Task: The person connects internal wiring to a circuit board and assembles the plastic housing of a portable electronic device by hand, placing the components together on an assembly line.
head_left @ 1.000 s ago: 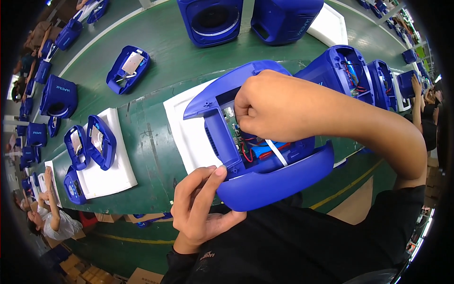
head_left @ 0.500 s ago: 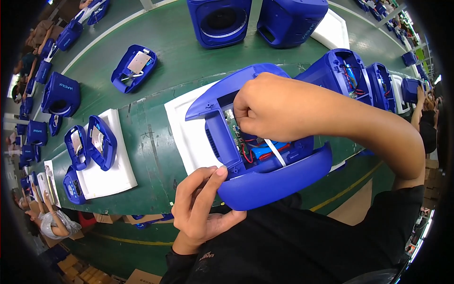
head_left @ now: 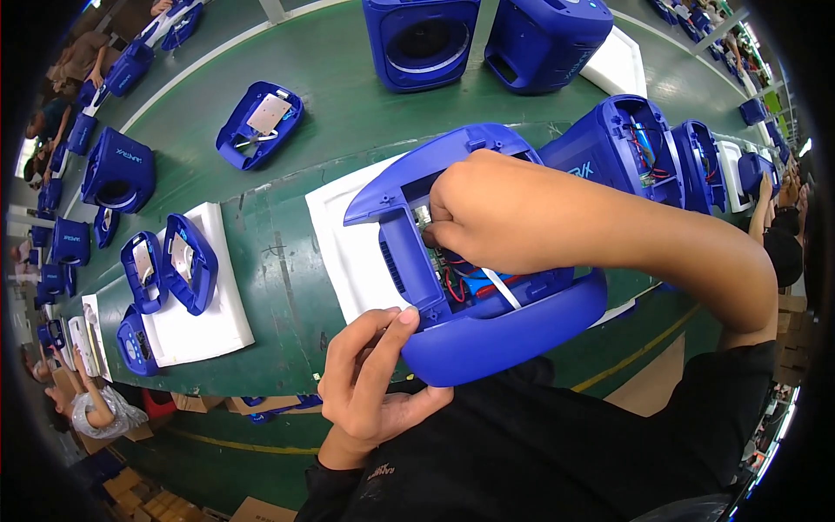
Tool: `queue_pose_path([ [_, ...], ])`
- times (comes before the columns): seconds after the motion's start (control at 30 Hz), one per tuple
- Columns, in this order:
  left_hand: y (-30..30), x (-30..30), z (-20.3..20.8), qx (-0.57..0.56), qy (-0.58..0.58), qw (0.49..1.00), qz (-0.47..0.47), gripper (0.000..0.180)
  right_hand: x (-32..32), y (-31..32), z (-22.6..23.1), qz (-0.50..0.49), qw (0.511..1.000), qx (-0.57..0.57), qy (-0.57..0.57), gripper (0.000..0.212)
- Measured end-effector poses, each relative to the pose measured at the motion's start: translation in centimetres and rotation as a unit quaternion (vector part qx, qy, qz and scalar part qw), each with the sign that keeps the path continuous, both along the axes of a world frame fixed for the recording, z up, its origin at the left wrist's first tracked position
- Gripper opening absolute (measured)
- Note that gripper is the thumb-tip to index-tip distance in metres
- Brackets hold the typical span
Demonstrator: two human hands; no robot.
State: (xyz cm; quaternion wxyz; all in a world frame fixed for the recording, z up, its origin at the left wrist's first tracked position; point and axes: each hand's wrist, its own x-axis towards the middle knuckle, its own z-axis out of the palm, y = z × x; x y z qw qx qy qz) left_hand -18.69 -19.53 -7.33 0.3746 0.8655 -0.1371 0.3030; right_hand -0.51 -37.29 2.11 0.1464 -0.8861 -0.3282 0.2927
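Across the green workbench [head_left: 265, 252], a white foam sheet [head_left: 339, 270] takes its place in front of the person, and on it sits the open blue housing [head_left: 513, 344], tilted in view, its cavity facing up and its curved outer wall nearest the body. Over on the far green surface, two upright blue cabinets [head_left: 422, 48] stand side by side, with a shallow blue shell [head_left: 228, 130] lying face up to their left. Now to the hands: the right hand [head_left: 474, 209] reaches in over the cavity, fingers tightly curled, tips tucked out of sight, so I cannot tell whether they grasp anything. And here at the near left corner, the left hand [head_left: 361, 383] grasps the housing's end, a fingertip on the upper edge and the thumb lower down against the wall. Inside, a blue battery [head_left: 477, 283] shows just below the right hand, a white strip [head_left: 504, 291] slants across it, and thin red wires [head_left: 454, 287] curl alongside.
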Motion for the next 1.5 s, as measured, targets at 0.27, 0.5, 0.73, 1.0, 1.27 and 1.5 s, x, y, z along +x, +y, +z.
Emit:
queue_pose_path([
  [0.27, -0.4, 0.2, 0.3, 0.004, 0.006, 1.000, 0.002, 0.064, 0.2, -0.9, -1.6, 0.047, 0.998, 0.011, -0.043, 0.024],
  [0.5, -0.8, 0.3, 0.3, 0.019, 0.003, 1.000, 0.009, 0.064, 0.8, -0.9, -0.4, 0.067, 0.997, -0.028, -0.004, 0.030],
  [0.73, -1.2, 0.3, 0.1, -0.004, 0.016, 1.000, 0.010, 0.063, 1.0, -0.6, -0.8, 0.074, 0.997, -0.029, -0.021, 0.023],
  [1.0, -1.3, 1.0, 0.7, -0.064, 0.056, 0.996, -0.013, 0.056, 1.7, -2.8, 2.8, -0.042, 0.996, 0.038, -0.067, 0.034],
  [1.27, 1.3, 2.0, 2.3, -0.233, 0.144, 0.962, -0.001, 0.048, -5.1, -13.4, 1.0, -0.209, 0.883, 0.420, -0.011, 0.044],
  [1.5, 0.4, 7.4, 6.6, -0.390, 0.275, 0.878, -0.034, 0.056, -5.2, -12.5, -5.4, -0.287, 0.754, 0.564, 0.176, 0.060],
])
